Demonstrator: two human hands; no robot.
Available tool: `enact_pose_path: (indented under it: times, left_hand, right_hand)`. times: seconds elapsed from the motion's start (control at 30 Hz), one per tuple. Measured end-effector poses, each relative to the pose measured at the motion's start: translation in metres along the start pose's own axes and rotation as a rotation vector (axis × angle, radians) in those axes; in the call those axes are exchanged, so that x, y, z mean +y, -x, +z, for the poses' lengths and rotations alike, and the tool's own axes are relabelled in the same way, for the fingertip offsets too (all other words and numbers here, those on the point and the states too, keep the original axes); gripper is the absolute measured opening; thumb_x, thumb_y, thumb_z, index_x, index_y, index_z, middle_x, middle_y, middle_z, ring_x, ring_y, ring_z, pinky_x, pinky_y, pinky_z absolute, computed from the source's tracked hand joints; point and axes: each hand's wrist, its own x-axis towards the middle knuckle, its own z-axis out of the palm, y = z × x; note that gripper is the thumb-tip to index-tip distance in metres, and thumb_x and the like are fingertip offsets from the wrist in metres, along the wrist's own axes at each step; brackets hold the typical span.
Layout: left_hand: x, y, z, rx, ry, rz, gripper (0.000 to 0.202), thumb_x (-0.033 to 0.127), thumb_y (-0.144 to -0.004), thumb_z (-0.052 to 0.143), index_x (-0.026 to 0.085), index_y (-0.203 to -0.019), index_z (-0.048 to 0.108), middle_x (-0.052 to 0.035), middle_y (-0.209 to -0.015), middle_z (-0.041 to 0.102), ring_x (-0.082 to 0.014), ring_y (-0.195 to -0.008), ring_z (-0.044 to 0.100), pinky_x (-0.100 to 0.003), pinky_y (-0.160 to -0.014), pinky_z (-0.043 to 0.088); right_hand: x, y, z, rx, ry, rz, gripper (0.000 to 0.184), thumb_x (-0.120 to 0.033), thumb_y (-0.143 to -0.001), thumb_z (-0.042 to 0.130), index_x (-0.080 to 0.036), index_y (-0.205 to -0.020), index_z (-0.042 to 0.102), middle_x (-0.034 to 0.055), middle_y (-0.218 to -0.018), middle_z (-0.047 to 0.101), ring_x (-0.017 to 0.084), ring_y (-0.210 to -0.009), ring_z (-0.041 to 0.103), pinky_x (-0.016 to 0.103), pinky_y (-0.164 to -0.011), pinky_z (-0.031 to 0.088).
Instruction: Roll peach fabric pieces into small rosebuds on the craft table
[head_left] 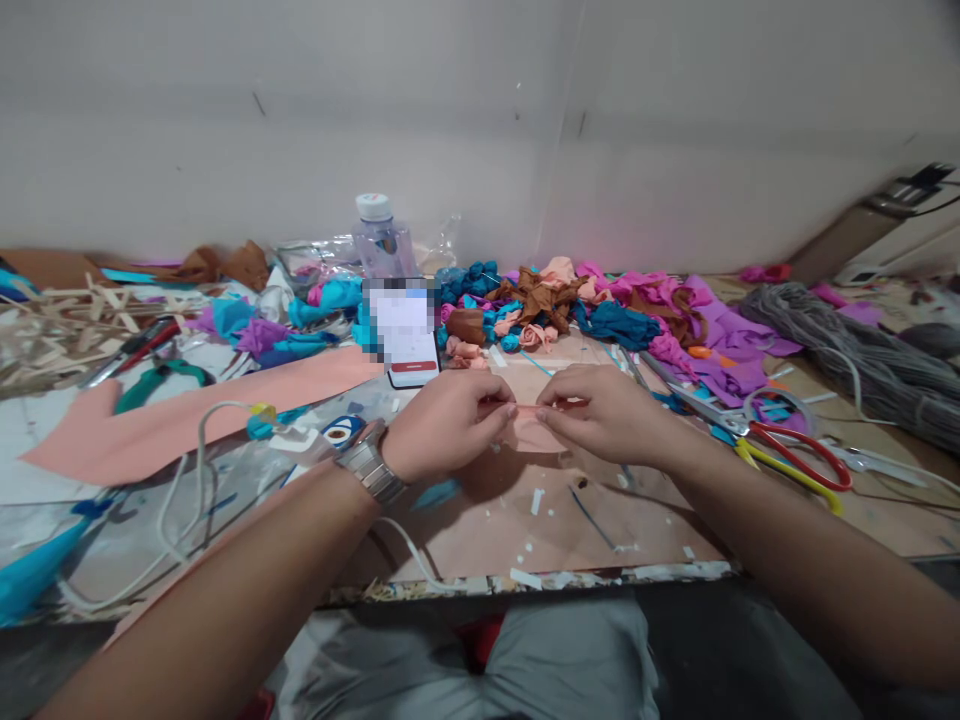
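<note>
My left hand (448,422) and my right hand (604,408) meet over the middle of the table. Thumb and fingers of each pinch the top edge of a small salmon-pink piece of crepe paper (536,434), which looks rolled or folded along that edge. Its lower part hangs flat below my fingertips. A metal watch (373,463) is on my left wrist. Behind my hands lies a heap of crumpled paper flowers (544,300) in brown, pink, blue and purple. To the left, a long salmon-pink paper sheet (217,420) stretches across the table.
A phone (412,325) leans before a plastic bottle (384,240). Red-and-yellow-handled scissors (799,455) and a bundle of grey strands (847,350) lie at right. Green-handled pliers (161,382), wooden sticks (67,325) and a white cable (201,470) are at left.
</note>
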Motion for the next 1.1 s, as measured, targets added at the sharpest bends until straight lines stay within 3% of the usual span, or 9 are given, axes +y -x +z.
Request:
enact_pose_path:
  times: [0.47,0.67,0.87,1.1]
  left_hand:
    - [-0.001,-0.001,-0.008,0.028,-0.125,-0.069,0.018,0.025,-0.089,0.053,0.018,-0.078,0.065,-0.0047,-0.078,0.070,-0.0171,-0.069,0.059,-0.027,-0.060,0.035]
    - [0.000,0.000,-0.010,0.003,-0.193,-0.094,0.019,0.030,-0.089,0.053,0.018,-0.078,0.063,-0.0048,-0.077,0.069,-0.0168,-0.065,0.057,-0.028,-0.056,0.029]
    - [0.020,0.009,-0.026,-0.049,-0.252,-0.100,0.024,0.032,-0.093,0.050,0.019,-0.074,0.056,-0.0042,-0.072,0.064,-0.0164,-0.059,0.052,-0.028,-0.054,0.025]
    - [0.029,0.040,-0.049,-0.130,-0.138,-0.120,0.022,0.036,-0.094,0.049,0.020,-0.080,0.054,-0.0020,-0.075,0.062,-0.0165,-0.064,0.053,-0.027,-0.056,0.030]
  right_hand:
    - [0.013,-0.002,-0.003,0.069,0.021,-0.016,0.019,-0.027,-0.087,0.064,-0.020,-0.074,0.075,0.0039,-0.069,0.072,0.018,-0.067,0.061,0.029,-0.065,0.041]
    - [0.017,-0.007,-0.008,0.062,0.045,-0.053,0.016,-0.024,-0.088,0.062,-0.018,-0.080,0.076,0.0067,-0.080,0.075,0.020,-0.077,0.066,0.030,-0.071,0.044]
    - [0.022,-0.011,-0.017,0.099,-0.035,-0.209,0.015,-0.024,-0.090,0.062,-0.019,-0.082,0.074,0.0061,-0.082,0.076,0.019,-0.081,0.068,0.031,-0.077,0.047]
    - [0.022,-0.010,-0.020,0.087,-0.160,-0.244,0.016,-0.027,-0.091,0.062,-0.020,-0.083,0.074,0.0056,-0.081,0.075,0.019,-0.079,0.069,0.031,-0.079,0.049]
